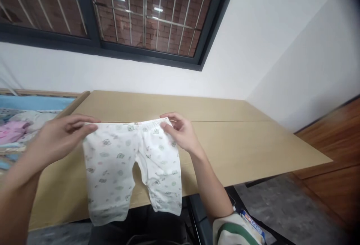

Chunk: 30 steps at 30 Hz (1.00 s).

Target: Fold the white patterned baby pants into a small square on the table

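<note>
A small pair of white baby pants (112, 166) with a green and grey leaf-like print hangs spread out in front of me, over the near edge of the table. My left hand (60, 136) pinches one corner of the waistband between thumb and fingers. At the opposite corner, my right hand (180, 130) grips the waistband the same way. The waistband is stretched between both hands, and the two legs hang down with a gap between them.
The light wood table (225, 144) reaches to the white wall under a barred window (149, 16). At the left stands a wooden-railed crib (75, 102) with folded clothes, some pink (12, 132). A blue box (253, 222) lies low at the right, and a wooden door (332, 162) is beyond.
</note>
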{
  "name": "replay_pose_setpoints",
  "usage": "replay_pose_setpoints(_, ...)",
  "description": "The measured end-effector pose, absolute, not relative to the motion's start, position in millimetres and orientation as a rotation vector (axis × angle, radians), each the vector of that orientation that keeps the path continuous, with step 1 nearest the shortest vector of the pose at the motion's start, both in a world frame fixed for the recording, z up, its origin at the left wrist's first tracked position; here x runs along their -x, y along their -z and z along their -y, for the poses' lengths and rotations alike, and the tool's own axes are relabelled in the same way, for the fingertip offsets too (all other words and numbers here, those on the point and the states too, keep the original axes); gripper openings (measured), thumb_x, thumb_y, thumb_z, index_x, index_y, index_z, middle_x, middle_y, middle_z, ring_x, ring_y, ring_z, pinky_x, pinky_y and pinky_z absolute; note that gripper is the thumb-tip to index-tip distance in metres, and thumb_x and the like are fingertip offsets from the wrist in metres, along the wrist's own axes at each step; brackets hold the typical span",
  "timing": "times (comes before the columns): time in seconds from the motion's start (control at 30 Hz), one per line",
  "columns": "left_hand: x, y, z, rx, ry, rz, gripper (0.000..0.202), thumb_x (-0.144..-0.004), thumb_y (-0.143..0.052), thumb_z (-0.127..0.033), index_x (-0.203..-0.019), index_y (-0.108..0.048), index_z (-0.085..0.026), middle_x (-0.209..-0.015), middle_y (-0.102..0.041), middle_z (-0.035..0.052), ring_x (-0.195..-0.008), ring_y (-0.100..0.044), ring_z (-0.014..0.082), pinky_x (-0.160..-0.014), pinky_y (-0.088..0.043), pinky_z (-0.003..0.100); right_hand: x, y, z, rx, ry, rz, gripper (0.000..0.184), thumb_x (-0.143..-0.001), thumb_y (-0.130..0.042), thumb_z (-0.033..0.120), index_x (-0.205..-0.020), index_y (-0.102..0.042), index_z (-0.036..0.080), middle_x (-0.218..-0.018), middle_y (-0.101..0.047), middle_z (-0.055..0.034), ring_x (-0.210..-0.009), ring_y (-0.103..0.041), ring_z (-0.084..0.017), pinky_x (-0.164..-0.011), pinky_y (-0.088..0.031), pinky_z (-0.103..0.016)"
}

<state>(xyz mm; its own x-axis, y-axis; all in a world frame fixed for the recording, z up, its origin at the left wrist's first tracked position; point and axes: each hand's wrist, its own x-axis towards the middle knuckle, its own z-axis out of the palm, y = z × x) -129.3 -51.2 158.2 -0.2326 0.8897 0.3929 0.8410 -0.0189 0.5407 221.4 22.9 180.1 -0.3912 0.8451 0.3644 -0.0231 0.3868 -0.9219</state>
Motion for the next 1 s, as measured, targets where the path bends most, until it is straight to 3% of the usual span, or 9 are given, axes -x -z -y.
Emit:
replay_pose_setpoints(0.07,123.7,-145.4,14.8,-1.926,-1.042,-1.915,0.056,-0.086,-0.056,-0.069,-0.102,-0.072,-0.018,-0.1,-0.076,-0.0007,-0.084,-0.065,0.0161,-0.074,-0.048,0.023,-222.0,-162.3,-54.2,0.848,-1.125,1.756,0.026,-0.088,-0.072,0.037,-0.106,-0.069,0.019,-0.09,-0.065,-0.0028,-0.068,-0.058,-0.012,-0.052,-0.045,-0.021)
replay_pose_setpoints(0.2,114.9,-101.4,-50.3,-1.963,-0.832,-1.79,0.045,-0.09,-0.051,-0.06,-0.095,-0.069,-0.019,-0.087,-0.073,0.0015,-0.077,-0.062,0.0189,-0.069,-0.045,0.025,-213.2,-104.2,-119.7,1.077,-1.06,1.877,0.017,-0.085,-0.066,0.026,-0.099,-0.07,0.016,-0.089,-0.068,-0.0032,-0.076,-0.064,-0.014,-0.065,-0.049,-0.024)
replay_pose_setpoints(0.37,97.1,-45.5,-107.0,-1.961,-0.638,-1.934,0.029,-0.093,-0.046,-0.037,-0.093,-0.068,-0.019,-0.099,-0.074,0.0076,-0.091,-0.066,0.0224,-0.081,-0.048,0.029,-199.1,-38.0,-181.7,1.376,-0.982,1.952,0.014,-0.077,-0.063,0.012,-0.089,-0.069,0.017,-0.072,-0.063,0.0022,-0.065,-0.057,-0.012,-0.061,-0.043,-0.021)
replay_pose_setpoints(0.53,86.6,-11.7,-135.8,-1.875,-0.548,-2.09,0.026,-0.094,-0.048,-0.029,-0.099,-0.071,-0.018,-0.113,-0.072,0.0154,-0.106,-0.065,0.0277,-0.087,-0.048,0.033,-191.2,-0.8,-214.0,1.463,-0.991,1.937,0.016,-0.071,-0.062,0.004,-0.079,-0.066,0.017,-0.069,-0.062,0.0023,-0.064,-0.057,-0.012,-0.061,-0.042,-0.021)
replay_pose_setpoints(0.73,78.2,-7.2,-139.7,-1.829,-0.519,-2.179,0.027,-0.096,-0.048,-0.027,-0.104,-0.072,-0.017,-0.114,-0.07,0.0178,-0.109,-0.064,0.0305,-0.092,-0.048,0.038,-185.3,23.8,-230.9,1.538,-1.048,1.838,0.015,-0.071,-0.066,0.006,-0.081,-0.065,0.017,-0.067,-0.06,0.0022,-0.063,-0.057,-0.012,-0.06,-0.044,-0.022)
replay_pose_setpoints(0.9,42.6,-31.0,-109.6,-1.924,-0.637,-2.195,0.038,-0.099,-0.042,-0.03,-0.124,-0.062,-0.01,-0.133,-0.057,0.0238,-0.13,-0.049,0.0366,-0.108,-0.038,0.048,-193.1,27.0,-237.9,1.5,-1.198,1.743,0.02,-0.073,-0.075,0.012,-0.089,-0.064,0.016,-0.073,-0.062,0.0015,-0.063,-0.059,-0.011,-0.059,-0.046,-0.02)
replay_pose_setpoints(1.0,-0.4,-46.0,-62.7,-2.057,-0.612,-1.995,0.033,-0.099,-0.044,-0.038,-0.108,-0.066,-0.016,-0.119,-0.066,0.0151,-0.118,-0.058,0.0304,-0.102,-0.044,0.041,-199.2,24.5,-240.6,1.442,-1.285,1.705,0.023,-0.073,-0.079,0.015,-0.091,-0.063,0.015,-0.074,-0.063,0.0011,-0.064,-0.06,-0.011,-0.06,-0.048,-0.02)
